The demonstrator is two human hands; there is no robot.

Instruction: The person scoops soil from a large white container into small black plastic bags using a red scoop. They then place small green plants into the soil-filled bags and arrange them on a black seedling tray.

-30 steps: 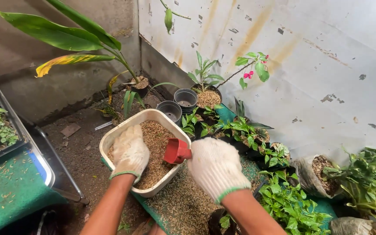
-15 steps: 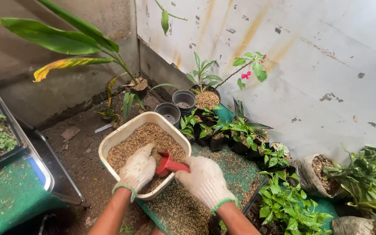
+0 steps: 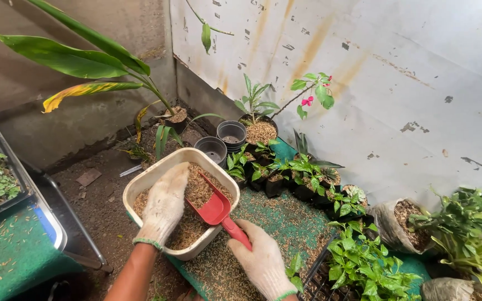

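Red scoop (image 3: pixel 214 208) gripped by gloved right hand (image 3: pixel 261 262), blade low in cream tub (image 3: pixel 140 186) of rice husks (image 3: pixel 199 187). Left hand (image 3: pixel 164 203) open, pushing husks in. Scoop not full yet; black pots (image 3: pixel 232 134) waiting empty.

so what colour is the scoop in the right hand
Red, both blade and handle. The scoop shows clearly in the head view, held by the right hand over the tub.

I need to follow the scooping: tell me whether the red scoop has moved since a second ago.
Yes. The red scoop has swung from near the cream tub's right rim into the husks, blade toward the far corner, handle in the right hand.
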